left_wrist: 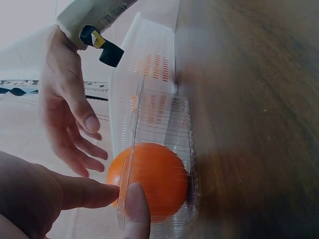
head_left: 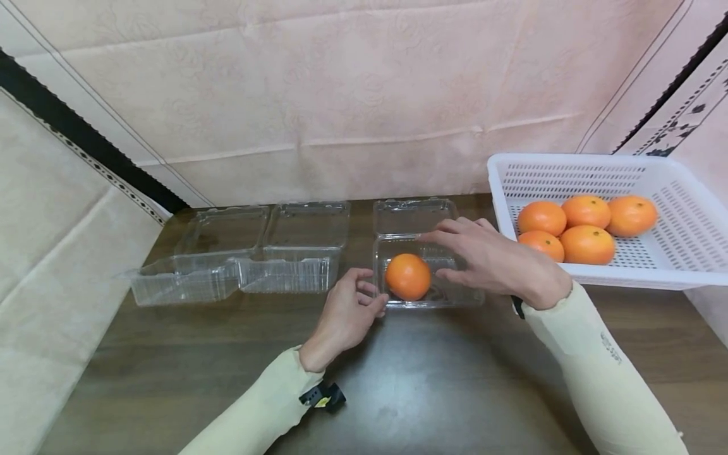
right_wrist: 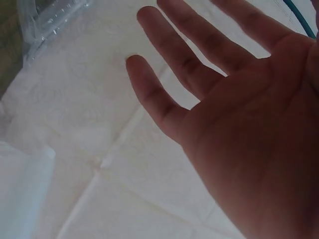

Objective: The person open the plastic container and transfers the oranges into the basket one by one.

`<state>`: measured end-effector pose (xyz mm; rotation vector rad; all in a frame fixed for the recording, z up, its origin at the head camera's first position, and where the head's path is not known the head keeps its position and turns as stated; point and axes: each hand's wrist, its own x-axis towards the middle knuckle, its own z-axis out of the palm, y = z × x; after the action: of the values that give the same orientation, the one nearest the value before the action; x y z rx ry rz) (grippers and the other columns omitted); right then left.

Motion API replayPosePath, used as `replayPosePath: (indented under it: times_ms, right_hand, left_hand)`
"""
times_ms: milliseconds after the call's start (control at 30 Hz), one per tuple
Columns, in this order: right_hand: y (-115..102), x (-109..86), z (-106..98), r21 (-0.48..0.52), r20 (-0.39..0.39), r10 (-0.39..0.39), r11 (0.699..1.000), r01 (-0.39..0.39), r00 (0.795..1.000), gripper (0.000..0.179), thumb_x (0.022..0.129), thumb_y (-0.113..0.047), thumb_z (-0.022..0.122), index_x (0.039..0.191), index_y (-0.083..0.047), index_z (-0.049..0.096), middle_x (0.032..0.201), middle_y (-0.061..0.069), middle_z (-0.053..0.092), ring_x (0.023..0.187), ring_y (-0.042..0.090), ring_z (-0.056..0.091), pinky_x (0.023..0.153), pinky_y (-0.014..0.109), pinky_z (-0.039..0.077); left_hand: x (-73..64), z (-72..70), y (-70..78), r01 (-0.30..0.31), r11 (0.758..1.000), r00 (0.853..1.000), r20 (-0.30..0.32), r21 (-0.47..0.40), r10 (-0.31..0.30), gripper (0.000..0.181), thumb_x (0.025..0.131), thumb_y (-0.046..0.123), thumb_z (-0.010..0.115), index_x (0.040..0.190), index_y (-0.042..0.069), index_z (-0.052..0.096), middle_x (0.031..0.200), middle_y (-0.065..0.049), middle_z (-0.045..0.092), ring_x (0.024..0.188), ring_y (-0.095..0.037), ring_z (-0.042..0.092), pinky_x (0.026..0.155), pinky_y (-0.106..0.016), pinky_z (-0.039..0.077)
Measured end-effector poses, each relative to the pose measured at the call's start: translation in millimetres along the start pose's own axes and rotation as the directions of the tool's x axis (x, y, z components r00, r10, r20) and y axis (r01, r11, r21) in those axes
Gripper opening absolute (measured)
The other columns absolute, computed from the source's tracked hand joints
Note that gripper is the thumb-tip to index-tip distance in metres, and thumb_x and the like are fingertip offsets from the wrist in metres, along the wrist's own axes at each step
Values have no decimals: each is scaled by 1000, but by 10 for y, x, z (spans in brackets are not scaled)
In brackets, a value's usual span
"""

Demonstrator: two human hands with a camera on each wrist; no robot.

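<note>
A clear plastic clamshell container (head_left: 455,296) lies unfolded on the table, its lid (head_left: 415,218) laid back toward the wall. One orange (head_left: 407,277) sits in the left part of its base. At the front left corner my left hand (head_left: 348,313) pinches the rim, with thumb and index finger on either side of the wall in the left wrist view. My right hand (head_left: 495,262) hovers over the right side of the container, fingers spread and holding nothing. The right wrist view shows its bare palm (right_wrist: 239,129).
To the right stands a white perforated basket (head_left: 643,277) with several oranges (head_left: 588,245) in its left part. Two more clear containers (head_left: 290,276) with raised lids stand side by side on the left. A cloth-covered wall (head_left: 364,95) rises behind the table (head_left: 398,379).
</note>
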<state>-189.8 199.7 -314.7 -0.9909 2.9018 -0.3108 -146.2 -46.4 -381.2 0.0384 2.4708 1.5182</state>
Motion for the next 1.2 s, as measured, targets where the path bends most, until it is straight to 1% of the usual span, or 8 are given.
replayPosePath:
  times_ms: [133, 233, 333, 433, 633, 767, 967, 1200]
  right_hand:
    - [-17, 32, 79, 33, 43, 30, 999, -32, 999, 61, 90, -30, 79, 144, -13, 57, 141, 8, 62, 132, 30, 56, 110, 57, 44]
    - [-40, 59, 151, 21, 55, 12, 1000, -13, 998, 56, 93, -28, 75, 143, -9, 58, 142, 9, 63, 136, 32, 55, 115, 60, 40]
    - [-68, 81, 207, -9, 52, -23, 1000, 23, 998, 52, 93, -27, 73, 140, -8, 60, 136, 6, 67, 131, 30, 59, 113, 55, 43]
    - [-87, 95, 241, -21, 45, -49, 999, 50, 998, 47, 93, -27, 72, 136, -10, 63, 127, 0, 71, 121, 23, 64, 109, 49, 46]
    - [-114, 111, 270, -22, 33, -48, 999, 49, 998, 41, 93, -26, 73, 131, -14, 64, 117, -4, 73, 110, 16, 67, 105, 45, 47]
    - [-142, 129, 278, -25, 19, -47, 999, 48, 999, 43, 93, -27, 75, 131, -12, 63, 117, -2, 73, 108, 17, 67, 105, 42, 45]
    - [-161, 146, 306, -56, 7, -58, 997, 58, 998, 46, 94, -33, 75, 132, -12, 62, 123, 0, 72, 115, 17, 66, 98, 37, 42]
    - [-168, 144, 346, -93, -25, -90, 992, 88, 996, 49, 91, -36, 77, 131, -13, 63, 122, 2, 70, 114, 20, 63, 96, 39, 42]
  left_hand:
    - [9, -1, -5, 1, 1000, 1000, 2, -5, -1, 52, 95, 10, 72, 141, 4, 50, 112, -11, 67, 80, -13, 72, 68, -29, 61]
    - [11, -2, -9, -15, 1000, 1000, 2, -10, 15, 51, 95, 10, 72, 140, 2, 50, 111, -12, 67, 79, -14, 73, 67, -28, 61]
    - [10, -1, -10, -34, 999, 999, 0, -11, 34, 49, 95, 9, 71, 139, 0, 50, 109, -13, 67, 78, -14, 73, 66, -27, 60]
    - [11, 1, -16, -40, 999, 999, 1, -10, 40, 49, 96, 9, 71, 139, 0, 50, 109, -13, 67, 78, -14, 73, 66, -27, 60]
    - [7, 3, -28, -44, 999, 999, 1, -13, 44, 49, 96, 9, 71, 139, -1, 50, 109, -14, 67, 78, -15, 73, 65, -27, 60]
    - [12, 4, -31, -41, 999, 999, 1, -20, 41, 48, 96, 9, 71, 138, -1, 50, 109, -13, 67, 78, -15, 73, 66, -27, 61]
    - [23, 4, -38, -37, 999, 999, 4, -25, 37, 48, 96, 9, 71, 138, 0, 50, 109, -13, 67, 78, -14, 73, 66, -28, 61]
    - [23, 7, -49, -35, 999, 999, 6, -17, 35, 48, 96, 10, 71, 139, 1, 50, 109, -13, 67, 78, -14, 73, 68, -28, 62]
